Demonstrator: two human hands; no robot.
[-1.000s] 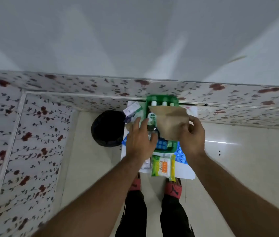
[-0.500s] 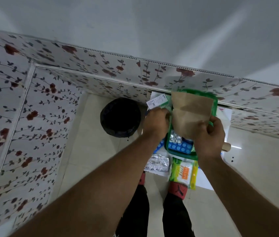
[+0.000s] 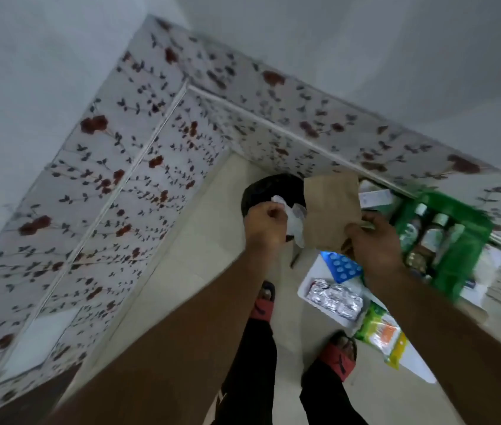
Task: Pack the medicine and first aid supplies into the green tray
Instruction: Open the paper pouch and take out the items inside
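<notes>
Pinching the lower edge of a brown paper bag [image 3: 330,214], the right hand [image 3: 376,243] holds it up in the air, left of the green tray [image 3: 470,240] and over the floor. The left hand [image 3: 266,220] is closed into a fist around a crumpled white wrapper [image 3: 295,220], just beside the bag's left edge; what the wrapper holds cannot be told through the blur. Behind both hands, farther off, sits a round black object [image 3: 269,188] on the floor.

The tray stands to the right near the patterned wall, with several bottles [image 3: 430,234] upright inside it. Nearer the person, on a white sheet [image 3: 319,302], lie a blue blister pack [image 3: 342,268], a silver foil strip pack [image 3: 335,299] and a green-and-orange packet [image 3: 379,334], all outside the tray.

The step in hand looks like sorting out the bag and wrapper, so packing is only partly done. Next, both items probably need carrying right and lowering into free space beside the bottles, without tipping them; the loose packs on the sheet remain to be gathered.
</notes>
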